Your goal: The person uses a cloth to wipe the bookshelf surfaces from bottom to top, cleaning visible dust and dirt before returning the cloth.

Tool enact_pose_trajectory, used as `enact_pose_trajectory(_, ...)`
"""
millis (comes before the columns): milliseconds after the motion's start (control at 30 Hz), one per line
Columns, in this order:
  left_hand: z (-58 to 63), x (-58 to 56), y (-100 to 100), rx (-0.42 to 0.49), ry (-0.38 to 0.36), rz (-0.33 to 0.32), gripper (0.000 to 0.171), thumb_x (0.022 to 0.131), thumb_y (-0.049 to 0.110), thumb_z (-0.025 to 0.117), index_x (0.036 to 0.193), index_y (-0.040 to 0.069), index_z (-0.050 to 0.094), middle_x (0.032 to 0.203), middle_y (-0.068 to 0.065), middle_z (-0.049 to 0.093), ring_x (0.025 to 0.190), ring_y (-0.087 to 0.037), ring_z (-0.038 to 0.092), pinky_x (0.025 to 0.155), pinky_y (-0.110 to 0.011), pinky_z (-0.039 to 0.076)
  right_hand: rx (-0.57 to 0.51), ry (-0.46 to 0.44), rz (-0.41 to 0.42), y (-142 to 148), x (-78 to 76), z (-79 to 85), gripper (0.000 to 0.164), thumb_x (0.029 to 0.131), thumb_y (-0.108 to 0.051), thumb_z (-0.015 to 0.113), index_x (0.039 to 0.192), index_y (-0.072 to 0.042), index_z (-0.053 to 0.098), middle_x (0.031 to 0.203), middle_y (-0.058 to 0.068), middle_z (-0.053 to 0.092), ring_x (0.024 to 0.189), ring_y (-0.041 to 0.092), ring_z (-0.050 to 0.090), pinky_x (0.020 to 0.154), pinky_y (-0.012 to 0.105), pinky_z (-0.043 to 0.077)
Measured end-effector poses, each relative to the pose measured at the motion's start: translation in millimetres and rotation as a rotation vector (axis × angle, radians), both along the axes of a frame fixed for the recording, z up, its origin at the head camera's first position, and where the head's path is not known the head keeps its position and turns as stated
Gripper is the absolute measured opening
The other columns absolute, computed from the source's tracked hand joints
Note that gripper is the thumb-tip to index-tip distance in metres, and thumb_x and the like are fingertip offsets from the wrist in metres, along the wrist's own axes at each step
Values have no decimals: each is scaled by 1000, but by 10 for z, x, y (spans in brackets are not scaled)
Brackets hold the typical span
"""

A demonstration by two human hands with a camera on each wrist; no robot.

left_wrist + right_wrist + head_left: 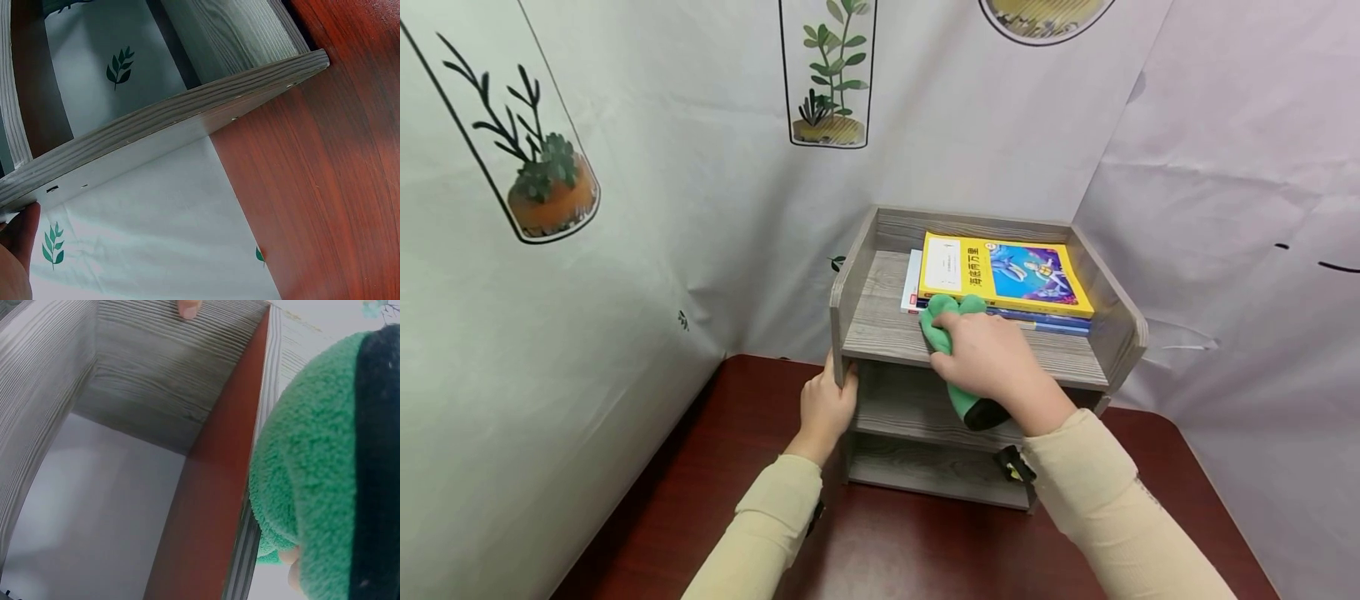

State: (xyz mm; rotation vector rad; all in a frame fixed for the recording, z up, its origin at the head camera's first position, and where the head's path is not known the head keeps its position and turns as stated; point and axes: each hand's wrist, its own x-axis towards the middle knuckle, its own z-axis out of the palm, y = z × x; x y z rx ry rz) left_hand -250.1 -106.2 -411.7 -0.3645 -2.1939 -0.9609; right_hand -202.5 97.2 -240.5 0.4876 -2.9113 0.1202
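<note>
A small grey wood-grain shelf (895,425) stands on a dark red table. My left hand (827,408) grips its left side panel (175,119) just under the top board. One fingertip (189,309) shows on the panel's inner face in the right wrist view, while another part of the hand (19,244) lies against the outer face. My right hand (985,350) holds a fluffy green cloth (319,462) with a black edge on the front of the top board (880,321). Part of the cloth hangs over the board's front edge, and the hand hides some of it.
Behind the cloth, a yellow book (1007,275) tops a small stack of books on the upper board. A small black object (1015,464) is at the lower right of the shelf. Red tabletop (880,550) extends in front, and white printed sheeting (715,167) hangs close behind.
</note>
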Motion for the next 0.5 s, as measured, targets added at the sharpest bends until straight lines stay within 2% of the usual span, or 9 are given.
enact_pose_trajectory(500, 15, 8, -3, 11, -16, -9, 43, 90, 17, 53, 126, -5, 49, 45, 0, 43, 39, -13, 32, 41, -32, 28, 8, -27, 26, -155, -42, 28, 48, 81, -33, 54, 125, -13, 57, 92, 4, 65, 71, 21, 52, 56, 34, 41)
